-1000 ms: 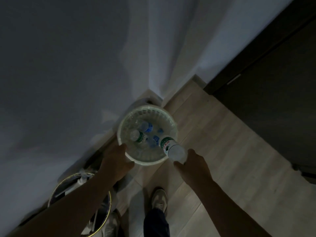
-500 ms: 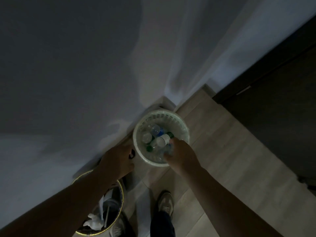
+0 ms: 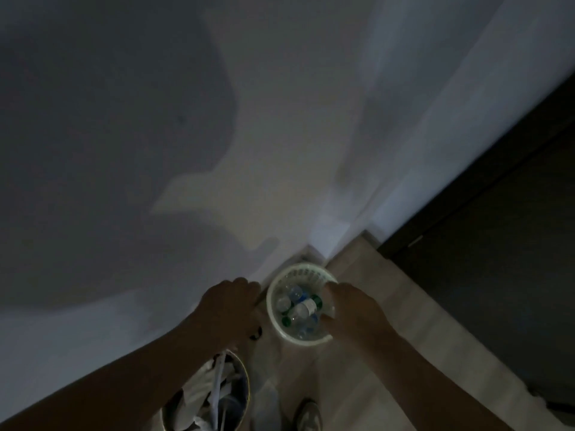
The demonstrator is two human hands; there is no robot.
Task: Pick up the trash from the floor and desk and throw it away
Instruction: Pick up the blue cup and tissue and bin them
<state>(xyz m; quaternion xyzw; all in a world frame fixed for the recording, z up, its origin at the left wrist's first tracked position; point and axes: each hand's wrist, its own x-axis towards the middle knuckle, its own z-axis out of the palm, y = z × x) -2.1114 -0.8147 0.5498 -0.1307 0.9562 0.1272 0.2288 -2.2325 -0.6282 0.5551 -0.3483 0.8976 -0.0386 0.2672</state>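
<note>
A white lattice basket (image 3: 281, 279) stands on the wooden floor in the wall corner and holds several plastic bottles. A clear bottle with a white and green label (image 3: 302, 308) lies on top of them. My right hand (image 3: 353, 309) hovers over the basket's right rim with relaxed fingers, just clear of that bottle. My left hand (image 3: 230, 307) hangs left of the basket with loosely bent fingers and holds nothing that I can see.
A dark round bin with a gold rim (image 3: 247, 379), full of white paper waste, stands at my lower left. My shoe (image 3: 309, 415) is on the floor below the basket. White walls meet behind it, and a dark door (image 3: 482, 275) fills the right.
My right hand carried the labelled bottle over the basket and let it go inside. My left hand came off the basket rim and moved left. The view tilted upward.
</note>
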